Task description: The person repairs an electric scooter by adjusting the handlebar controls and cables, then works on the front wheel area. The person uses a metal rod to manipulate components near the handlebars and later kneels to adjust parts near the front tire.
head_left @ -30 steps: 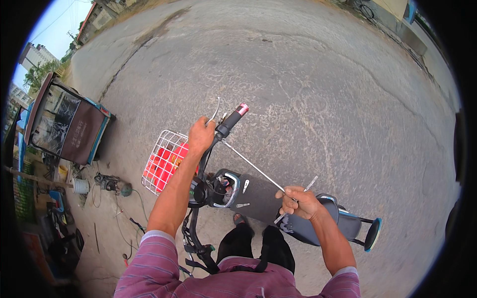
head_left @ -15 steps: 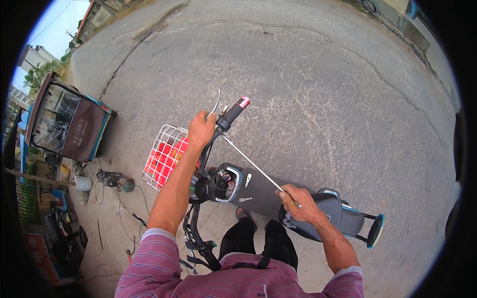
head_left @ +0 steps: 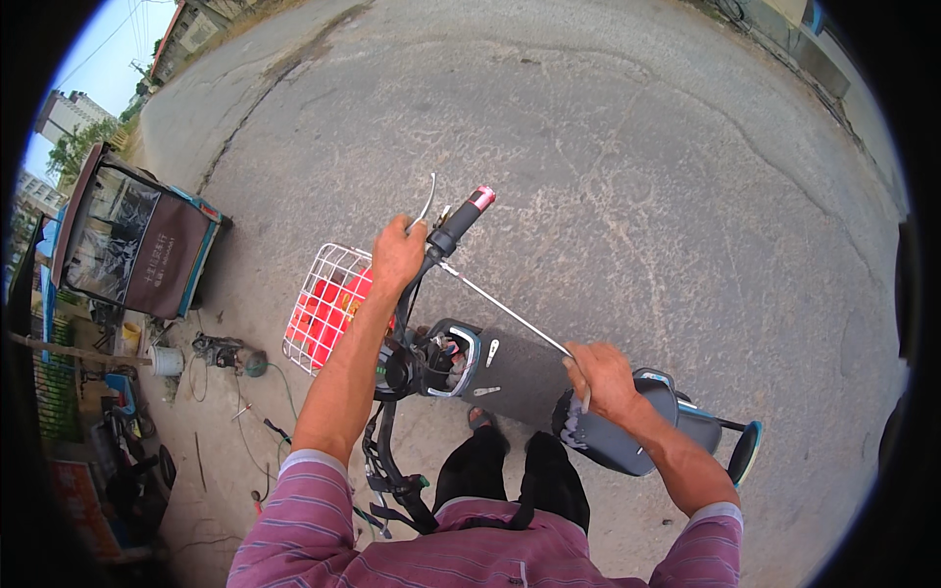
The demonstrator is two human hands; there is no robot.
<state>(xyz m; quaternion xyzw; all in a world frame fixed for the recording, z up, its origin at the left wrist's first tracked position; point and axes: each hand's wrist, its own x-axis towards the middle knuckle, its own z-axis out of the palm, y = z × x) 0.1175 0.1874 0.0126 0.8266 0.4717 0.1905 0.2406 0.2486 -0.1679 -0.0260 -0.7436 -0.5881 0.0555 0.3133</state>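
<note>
An electric scooter stands across in front of me, its handlebar [head_left: 453,235] to the left and its dark seat [head_left: 618,436] to the right. My left hand [head_left: 400,257] is closed at the base of the silver brake lever [head_left: 427,201], beside the black grip with its pink-red end. From near the handlebar a thin pale cable [head_left: 505,307] runs straight and taut over the footboard. My right hand [head_left: 603,377] is closed round its far end above the front of the seat, and a short piece sticks out below the fingers. The cable's handlebar end is partly hidden.
A white wire basket [head_left: 323,257] with red things inside sits at the scooter's front. A brown-covered three-wheeler [head_left: 172,245] stands at far left. Nearby are a white bucket [head_left: 167,362], a small machine [head_left: 218,350], and hoses and loose tools on the ground.
My right hand has moved a little right and away from me with the cable's end, and its wrist has turned. The left hand stays at the lever.
</note>
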